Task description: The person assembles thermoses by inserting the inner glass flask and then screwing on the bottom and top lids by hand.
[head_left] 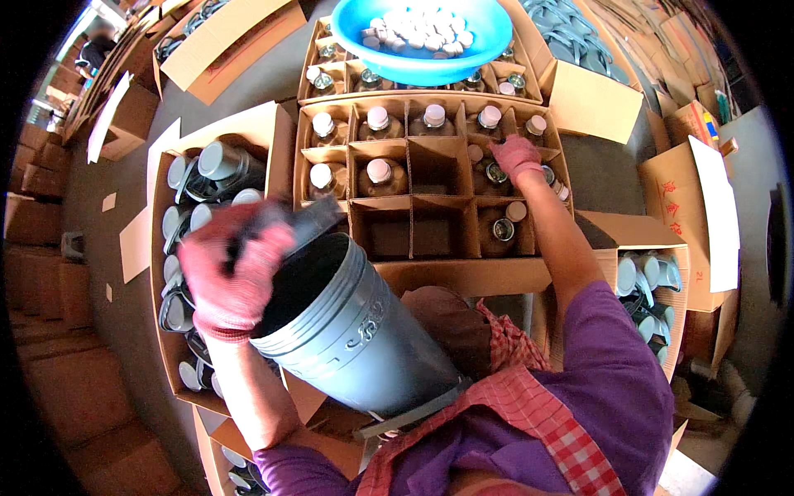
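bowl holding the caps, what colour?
Bright blue bowl, with white caps inside; clear in the head view.

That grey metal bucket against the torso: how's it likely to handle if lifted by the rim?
The grey metal bucket looks rigid, so it probably won't flex. It appears empty inside, likely light for its size. The left hand grips its rim while it lies tilted; tapered and round, it could roll if released.

1. Left hand [231, 269] and right hand [516, 157]: both in knitted pink cloth gloves, fuzzy and matt.
2. Bucket [351, 326]: grey metal, smooth with a dull sheen, embossed relief on its wall.
3. Divided carton [413, 211] at 12 o'clock of the bucket: brown corrugated cardboard, matt, rough-edged.
4. Bottles [379, 169]: glossy brown glass, matt pale caps.
5. Basin [422, 41] at the top: bright blue plastic, smooth and glossy.
6. Apron [529, 397]: checked woven cloth.
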Motion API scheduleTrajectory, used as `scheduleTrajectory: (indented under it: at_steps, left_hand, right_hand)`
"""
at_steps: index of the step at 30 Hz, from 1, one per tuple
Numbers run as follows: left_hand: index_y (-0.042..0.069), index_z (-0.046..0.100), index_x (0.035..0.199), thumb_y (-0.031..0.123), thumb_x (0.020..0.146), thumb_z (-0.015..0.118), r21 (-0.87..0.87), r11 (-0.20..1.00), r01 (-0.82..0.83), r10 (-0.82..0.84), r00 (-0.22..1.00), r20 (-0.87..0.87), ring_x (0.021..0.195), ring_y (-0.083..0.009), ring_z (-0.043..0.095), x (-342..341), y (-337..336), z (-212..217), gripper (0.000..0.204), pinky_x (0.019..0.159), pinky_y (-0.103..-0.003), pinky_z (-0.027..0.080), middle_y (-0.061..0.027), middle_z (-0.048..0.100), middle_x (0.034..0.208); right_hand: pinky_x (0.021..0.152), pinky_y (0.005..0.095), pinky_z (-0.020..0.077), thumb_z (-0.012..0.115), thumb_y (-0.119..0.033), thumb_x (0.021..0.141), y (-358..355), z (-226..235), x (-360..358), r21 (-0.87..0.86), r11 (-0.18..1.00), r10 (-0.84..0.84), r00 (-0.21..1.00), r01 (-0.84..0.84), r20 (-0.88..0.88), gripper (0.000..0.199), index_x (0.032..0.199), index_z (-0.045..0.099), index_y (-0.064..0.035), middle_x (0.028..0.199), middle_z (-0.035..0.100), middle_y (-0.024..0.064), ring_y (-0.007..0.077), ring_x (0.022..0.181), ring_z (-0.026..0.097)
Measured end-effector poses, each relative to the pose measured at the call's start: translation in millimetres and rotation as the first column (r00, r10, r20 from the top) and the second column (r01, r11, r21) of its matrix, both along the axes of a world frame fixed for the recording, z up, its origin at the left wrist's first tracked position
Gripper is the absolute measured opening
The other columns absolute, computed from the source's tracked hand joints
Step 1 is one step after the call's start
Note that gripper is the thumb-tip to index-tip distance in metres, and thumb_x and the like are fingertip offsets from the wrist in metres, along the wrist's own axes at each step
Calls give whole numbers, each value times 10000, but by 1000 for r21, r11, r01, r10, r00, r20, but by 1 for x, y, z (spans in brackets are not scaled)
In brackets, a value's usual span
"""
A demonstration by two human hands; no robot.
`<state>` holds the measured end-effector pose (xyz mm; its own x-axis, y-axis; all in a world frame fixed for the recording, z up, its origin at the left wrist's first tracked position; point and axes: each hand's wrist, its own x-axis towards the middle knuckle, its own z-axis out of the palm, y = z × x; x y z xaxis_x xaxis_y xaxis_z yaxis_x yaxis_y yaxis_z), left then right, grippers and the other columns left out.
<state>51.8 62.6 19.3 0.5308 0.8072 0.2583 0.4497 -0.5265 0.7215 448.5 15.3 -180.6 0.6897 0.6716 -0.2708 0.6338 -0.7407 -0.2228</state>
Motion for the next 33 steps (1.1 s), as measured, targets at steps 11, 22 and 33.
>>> scheduleTrajectory:
  at_steps: [11, 22, 33]
  left_hand:
    - [107, 625, 1040, 261, 546, 750, 117, 969, 219, -141, 873, -467, 822, -344, 597, 18, 4, 5, 533, 736, -403, 479, -144, 624, 894]
    - [82, 622, 1031, 219, 564, 741, 106, 974, 200, -140, 900, -414, 844, -348, 603, 27, 9, 0, 501, 748, -401, 487, -149, 624, 910]
    - [41, 619, 970, 163, 627, 738, 137, 964, -227, 255, 938, -234, 796, -308, 633, 32, 18, -8, 383, 725, -353, 494, -175, 640, 859]
  right_hand:
    - [774, 397, 481, 687, -496, 675, 2, -56, -3, 315, 949, -12, 998, 28, -54, 545, 948, 646, -26, 1001, 646, 158, 340, 911, 612]
    - [932, 392, 430, 653, -388, 769, -37, -26, -5, -41, 897, 441, 894, -439, 78, 559, 1248, 508, -139, 1207, 541, 154, 308, 1111, 521]
    - [942, 399, 423, 747, -304, 669, -15, -42, 1, -214, 871, 470, 876, -442, 105, 865, 1384, 297, -119, 1229, 479, 206, 347, 1140, 473]
